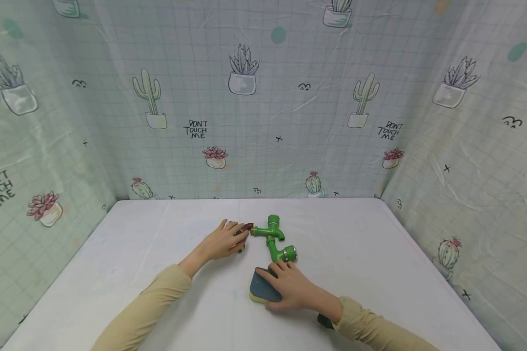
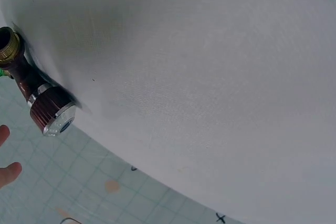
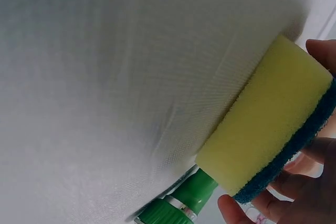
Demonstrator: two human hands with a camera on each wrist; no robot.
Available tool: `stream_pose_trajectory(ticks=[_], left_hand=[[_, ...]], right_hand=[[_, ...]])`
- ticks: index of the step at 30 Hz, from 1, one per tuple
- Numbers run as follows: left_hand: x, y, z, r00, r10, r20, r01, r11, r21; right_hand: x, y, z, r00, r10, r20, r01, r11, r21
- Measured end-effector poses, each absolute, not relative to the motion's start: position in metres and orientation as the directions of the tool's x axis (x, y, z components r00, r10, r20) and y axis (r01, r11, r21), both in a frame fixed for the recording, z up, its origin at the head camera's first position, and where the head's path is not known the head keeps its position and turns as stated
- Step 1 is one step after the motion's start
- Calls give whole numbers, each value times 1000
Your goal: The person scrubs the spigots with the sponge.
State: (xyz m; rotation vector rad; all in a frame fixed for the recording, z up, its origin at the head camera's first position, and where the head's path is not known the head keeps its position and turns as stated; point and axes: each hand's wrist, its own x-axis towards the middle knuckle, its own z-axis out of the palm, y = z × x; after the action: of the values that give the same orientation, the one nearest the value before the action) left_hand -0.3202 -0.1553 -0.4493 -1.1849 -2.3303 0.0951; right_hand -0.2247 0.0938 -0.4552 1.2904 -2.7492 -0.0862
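My right hand [image 1: 292, 287] holds a sponge [image 1: 263, 286] with a blue scouring layer on top and yellow foam beneath. In the right wrist view, fingers curl around the blue side of the sponge [image 3: 268, 114], and its end overlaps a green tap [image 3: 184, 198]. My left hand [image 1: 224, 240] lies over a dark red-brown tap [image 1: 247, 226], hiding most of it. The left wrist view shows that tap [image 2: 44, 95] with a brass threaded end and a ribbed, chrome-tipped knob, two fingertips apart from the knob. Two green taps [image 1: 272, 231] [image 1: 275, 251] lie between the hands.
The white-covered table [image 1: 180, 302] stretches to a straight back edge. A patterned curtain [image 1: 268, 112] with cactus drawings stands behind it and along both sides. A small dark block [image 1: 325, 321] shows by the right cuff.
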Motion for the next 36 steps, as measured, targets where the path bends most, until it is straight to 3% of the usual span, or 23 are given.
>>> stream_pose_trajectory(ticks=[13, 27, 36], left_hand=[[-332, -152, -459, -580, 685, 441, 591, 726, -351], [-338, -147, -464, -644, 604, 469, 509, 796, -328], [-340, -138, -464, -732, 544, 410, 465, 839, -283]], right_hand=[[-219, 104, -448, -680, -728, 88, -727, 685, 51], [-222, 140, -454, -715, -671, 197, -683, 730, 9], [-220, 155, -452, -767, -614, 188, -629, 777, -31]])
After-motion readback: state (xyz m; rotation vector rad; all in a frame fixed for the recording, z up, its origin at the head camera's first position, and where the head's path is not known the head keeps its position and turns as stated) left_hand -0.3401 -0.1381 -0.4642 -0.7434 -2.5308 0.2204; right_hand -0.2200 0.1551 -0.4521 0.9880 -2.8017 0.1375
